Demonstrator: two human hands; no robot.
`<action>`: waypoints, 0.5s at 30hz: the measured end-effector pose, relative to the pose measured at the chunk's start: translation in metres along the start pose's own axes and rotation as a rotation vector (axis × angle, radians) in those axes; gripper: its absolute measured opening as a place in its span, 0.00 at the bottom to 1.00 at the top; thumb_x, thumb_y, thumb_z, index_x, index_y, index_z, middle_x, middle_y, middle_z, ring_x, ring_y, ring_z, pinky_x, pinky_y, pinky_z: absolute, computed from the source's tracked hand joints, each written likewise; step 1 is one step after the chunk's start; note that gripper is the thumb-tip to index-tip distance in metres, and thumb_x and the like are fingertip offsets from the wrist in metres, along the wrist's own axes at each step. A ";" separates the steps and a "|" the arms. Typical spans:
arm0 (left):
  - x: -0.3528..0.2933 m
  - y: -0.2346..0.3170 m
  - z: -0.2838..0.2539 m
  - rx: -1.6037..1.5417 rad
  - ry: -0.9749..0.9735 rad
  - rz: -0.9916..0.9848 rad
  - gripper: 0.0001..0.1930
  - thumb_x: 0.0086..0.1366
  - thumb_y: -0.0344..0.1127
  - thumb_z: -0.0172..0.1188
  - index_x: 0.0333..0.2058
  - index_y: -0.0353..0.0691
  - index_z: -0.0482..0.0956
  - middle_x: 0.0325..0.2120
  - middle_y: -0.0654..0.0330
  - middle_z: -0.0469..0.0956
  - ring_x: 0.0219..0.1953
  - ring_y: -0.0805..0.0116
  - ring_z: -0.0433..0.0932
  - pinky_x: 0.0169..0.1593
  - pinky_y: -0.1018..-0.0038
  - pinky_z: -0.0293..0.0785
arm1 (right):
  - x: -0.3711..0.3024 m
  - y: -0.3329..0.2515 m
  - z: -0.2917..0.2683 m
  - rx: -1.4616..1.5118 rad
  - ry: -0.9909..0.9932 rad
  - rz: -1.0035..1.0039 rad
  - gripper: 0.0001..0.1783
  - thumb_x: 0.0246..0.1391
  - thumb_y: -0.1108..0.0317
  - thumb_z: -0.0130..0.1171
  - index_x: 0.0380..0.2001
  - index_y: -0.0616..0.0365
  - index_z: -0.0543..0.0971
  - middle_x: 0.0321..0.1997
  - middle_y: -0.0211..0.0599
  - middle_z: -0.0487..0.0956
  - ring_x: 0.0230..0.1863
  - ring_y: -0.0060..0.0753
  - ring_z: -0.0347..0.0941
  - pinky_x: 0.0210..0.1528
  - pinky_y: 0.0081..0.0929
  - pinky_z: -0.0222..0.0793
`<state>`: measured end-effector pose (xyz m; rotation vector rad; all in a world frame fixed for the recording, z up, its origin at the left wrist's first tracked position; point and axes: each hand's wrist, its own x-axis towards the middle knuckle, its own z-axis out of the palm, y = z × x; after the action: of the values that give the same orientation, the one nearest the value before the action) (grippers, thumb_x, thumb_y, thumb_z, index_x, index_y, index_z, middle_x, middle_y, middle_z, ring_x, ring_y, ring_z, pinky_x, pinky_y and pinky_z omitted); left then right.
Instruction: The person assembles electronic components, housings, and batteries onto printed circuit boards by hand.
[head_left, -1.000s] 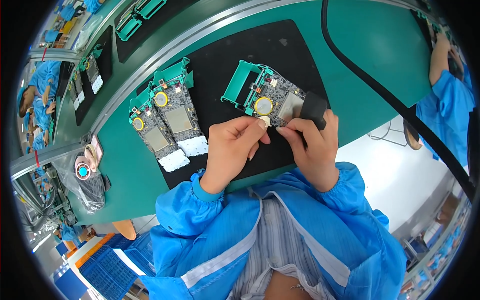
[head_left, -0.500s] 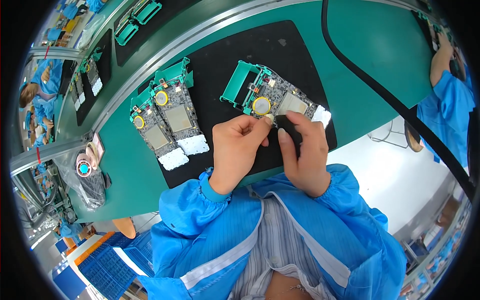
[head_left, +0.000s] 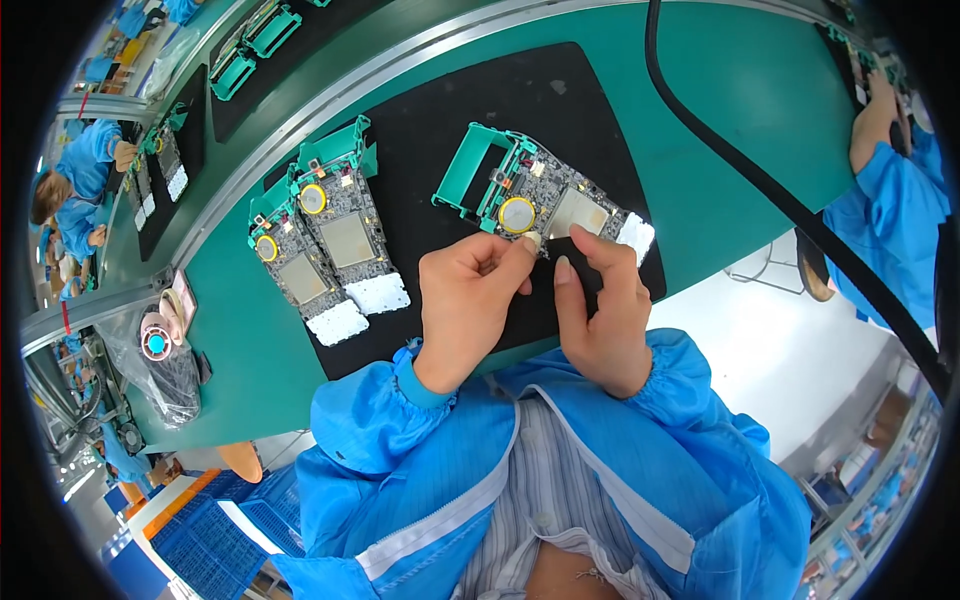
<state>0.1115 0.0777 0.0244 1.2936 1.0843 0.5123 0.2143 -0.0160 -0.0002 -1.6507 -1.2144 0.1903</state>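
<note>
On the black mat (head_left: 440,110) lies a circuit board (head_left: 545,180) joined to a green plastic frame (head_left: 466,170), with a round yellow-rimmed part, a metal shield and a white pad at its right end. My left hand (head_left: 470,295) is closed in a pinch at the board's near edge, just below the round part; whatever is between thumb and fingertip is hidden. My right hand (head_left: 610,315) is by the same edge, its index fingertip next to the shield and its thumb held apart. Two similar boards (head_left: 345,235) with green frames lie side by side at the left.
A thick black cable (head_left: 735,155) crosses the green table on the right. At the left stand a small pink fan (head_left: 158,342) and a plastic bag (head_left: 165,390). Beyond a metal rail, more boards (head_left: 165,160) lie on dark mats. Co-workers in blue sit at both sides.
The whole view has shifted slightly, so the boards and mat appear a little further left. Both hands keep nearly the same place at the board's edge.
</note>
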 end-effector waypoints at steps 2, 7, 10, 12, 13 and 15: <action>-0.002 0.000 0.000 0.011 0.007 0.008 0.12 0.61 0.33 0.61 0.23 0.29 0.79 0.14 0.64 0.75 0.18 0.84 0.69 0.22 0.84 0.62 | 0.002 -0.003 -0.001 0.032 -0.001 0.039 0.17 0.51 0.80 0.57 0.47 0.66 0.71 0.35 0.48 0.78 0.33 0.39 0.75 0.34 0.28 0.70; -0.002 -0.005 -0.021 0.078 0.007 0.062 0.12 0.63 0.34 0.59 0.24 0.31 0.76 0.14 0.66 0.73 0.18 0.86 0.66 0.22 0.83 0.59 | 0.016 -0.004 -0.035 0.072 -0.151 -0.087 0.17 0.50 0.82 0.57 0.46 0.63 0.75 0.35 0.45 0.76 0.33 0.41 0.74 0.34 0.27 0.69; -0.007 -0.009 -0.023 0.048 -0.021 0.107 0.11 0.64 0.34 0.58 0.26 0.33 0.76 0.15 0.68 0.71 0.16 0.86 0.61 0.20 0.84 0.54 | 0.025 0.014 -0.048 -0.053 -0.187 -0.223 0.19 0.45 0.86 0.56 0.43 0.62 0.75 0.37 0.45 0.76 0.35 0.41 0.74 0.37 0.28 0.71; -0.007 -0.010 -0.021 -0.020 -0.020 0.090 0.12 0.64 0.34 0.59 0.25 0.31 0.76 0.14 0.68 0.70 0.17 0.87 0.60 0.21 0.83 0.55 | 0.037 0.028 -0.054 -0.124 -0.295 -0.479 0.20 0.37 0.85 0.58 0.38 0.60 0.76 0.36 0.42 0.75 0.36 0.46 0.71 0.38 0.33 0.70; -0.006 -0.013 -0.022 -0.002 -0.046 0.096 0.12 0.63 0.35 0.59 0.25 0.31 0.76 0.14 0.69 0.70 0.17 0.87 0.60 0.21 0.83 0.55 | 0.044 0.028 -0.055 -0.175 -0.334 -0.543 0.20 0.34 0.84 0.59 0.37 0.59 0.76 0.36 0.40 0.75 0.38 0.45 0.71 0.40 0.34 0.69; -0.004 -0.013 -0.024 0.026 -0.085 0.086 0.12 0.63 0.35 0.60 0.25 0.31 0.76 0.15 0.68 0.72 0.18 0.87 0.63 0.21 0.84 0.56 | 0.051 0.031 -0.057 -0.250 -0.425 -0.626 0.20 0.30 0.82 0.60 0.34 0.58 0.77 0.39 0.38 0.74 0.44 0.43 0.68 0.45 0.35 0.66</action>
<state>0.0861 0.0833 0.0152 1.3771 0.9705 0.5043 0.2938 -0.0109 0.0228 -1.3881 -2.0899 -0.0094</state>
